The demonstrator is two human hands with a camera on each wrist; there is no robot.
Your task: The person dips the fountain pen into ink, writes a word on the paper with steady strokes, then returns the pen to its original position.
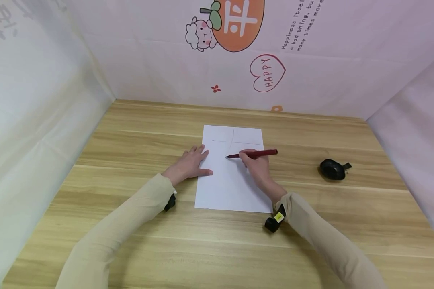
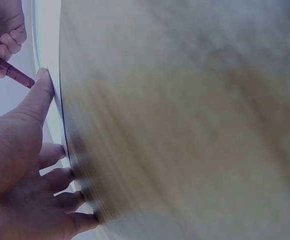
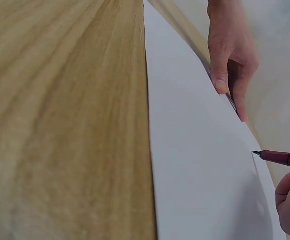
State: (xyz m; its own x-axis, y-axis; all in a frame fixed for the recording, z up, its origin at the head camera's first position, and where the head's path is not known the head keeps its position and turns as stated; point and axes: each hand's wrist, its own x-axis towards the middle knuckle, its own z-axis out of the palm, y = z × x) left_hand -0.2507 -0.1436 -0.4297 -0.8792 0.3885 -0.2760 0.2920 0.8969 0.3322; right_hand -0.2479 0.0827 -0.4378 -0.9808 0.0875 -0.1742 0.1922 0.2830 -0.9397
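Note:
A white sheet of paper [image 1: 224,188] lies on the wooden table, with a thin horizontal line and a curved line crossing it near its top. My right hand [image 1: 257,166] pinches a dark red pen [image 1: 264,153], whose tip touches the paper at the lower end of the curved line. The pen tip also shows against the paper [image 3: 199,150] in the right wrist view. My left hand [image 1: 189,163] rests on the paper's left edge, fingers spread. In the left wrist view the left hand's thumb and fingertips [image 2: 44,80] press along that edge.
A black rounded object [image 1: 332,169] with a small tab lies on the table [image 1: 137,132] at the right. White printed cloth [image 1: 159,68] hangs behind the table and at both sides. Each wrist carries a small black camera [image 1: 272,224].

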